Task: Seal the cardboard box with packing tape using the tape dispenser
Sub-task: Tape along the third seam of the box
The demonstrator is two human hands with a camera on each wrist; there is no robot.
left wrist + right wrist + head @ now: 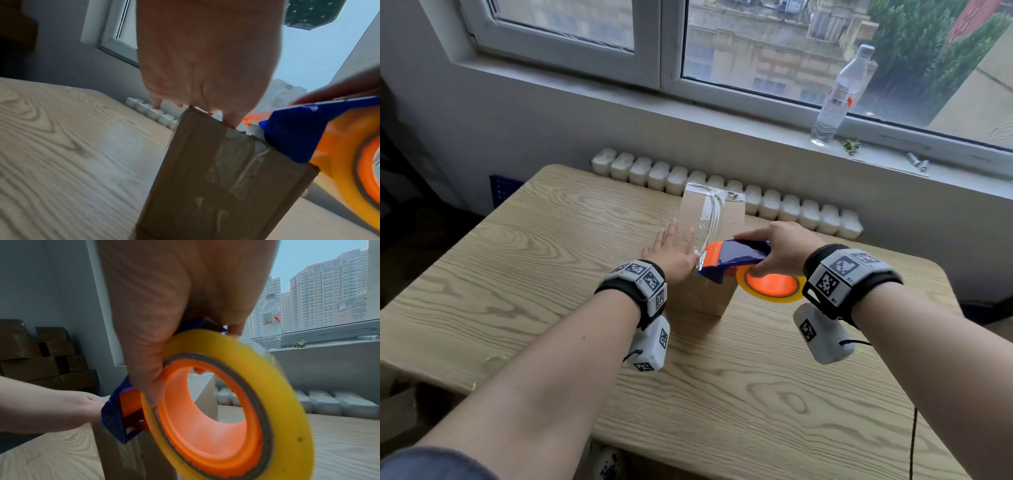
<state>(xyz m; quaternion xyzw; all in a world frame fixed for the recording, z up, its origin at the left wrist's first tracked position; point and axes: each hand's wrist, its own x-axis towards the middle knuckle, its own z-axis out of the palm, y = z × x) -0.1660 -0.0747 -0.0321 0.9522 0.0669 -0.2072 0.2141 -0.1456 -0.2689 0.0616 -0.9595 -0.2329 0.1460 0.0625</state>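
Note:
A brown cardboard box stands on the wooden table, with a wrinkled strip of clear tape running along its top. My left hand lies flat on the box top, fingers straight, at its near left part. My right hand grips the blue and orange tape dispenser, thumb hooked into the core of the yellow tape roll. The dispenser's front end sits at the near edge of the box top, beside my left thumb. In the left wrist view tape also covers the box's near side.
A water bottle and two batteries are on the window sill. A white radiator runs behind the table. Stacked cardboard boxes stand by the wall on the left.

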